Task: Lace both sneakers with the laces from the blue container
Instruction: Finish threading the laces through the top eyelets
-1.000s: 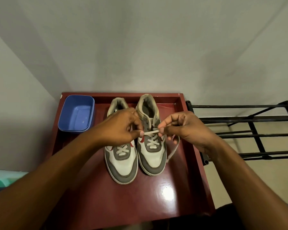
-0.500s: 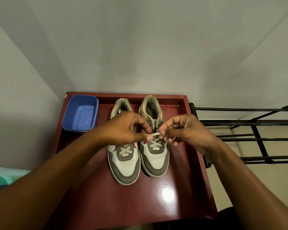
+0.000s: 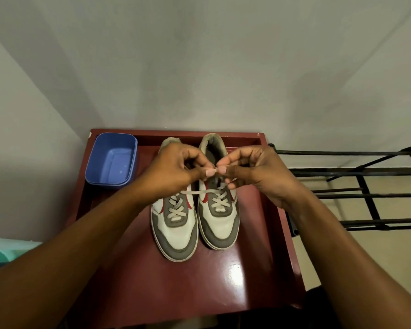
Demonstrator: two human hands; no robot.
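Observation:
Two white-and-grey sneakers stand side by side on the dark red table, toes toward me. The left sneaker and the right sneaker both show crossed beige laces over their lower eyelets. My left hand and my right hand meet above the right sneaker's tongue, each pinching the beige lace between thumb and fingers. A strand of it runs slack from the right sneaker across to the left one. The blue container sits at the table's back left with nothing visible in it.
A black metal rack stands close to the table's right side. A grey wall rises directly behind the table. Something teal shows at the lower left edge.
Both hands have risen and drawn together above the right sneaker's tongue. A lace strand now lies across both shoes. The camera has tilted slightly.

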